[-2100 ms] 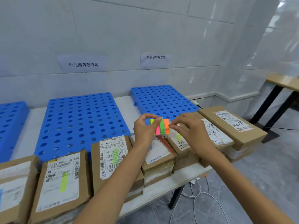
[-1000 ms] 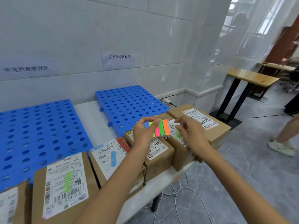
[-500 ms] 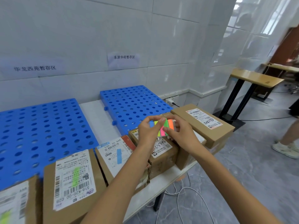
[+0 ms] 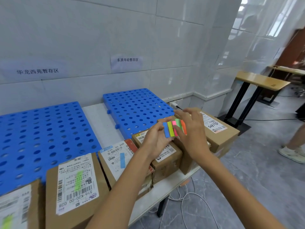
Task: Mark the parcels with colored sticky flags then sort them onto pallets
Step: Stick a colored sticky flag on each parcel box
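Sticky flags [image 4: 171,131] — left hand [image 4: 154,142], right hand [image 4: 194,139]

Bright even light, glossy glare, blurred hands

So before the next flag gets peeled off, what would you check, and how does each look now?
1. Is the left hand gripping the flag pad: ok.
2. Is the right hand, at the pad's orange end, pinching a single flag: cannot tell.
3. Is the far-right parcel unflagged: ok where its label shows.
4. Is the parcel under the hands flagged: cannot tell, mostly hidden.
5. Are the blue-flag parcel and the green-flag parcel marked: ok.
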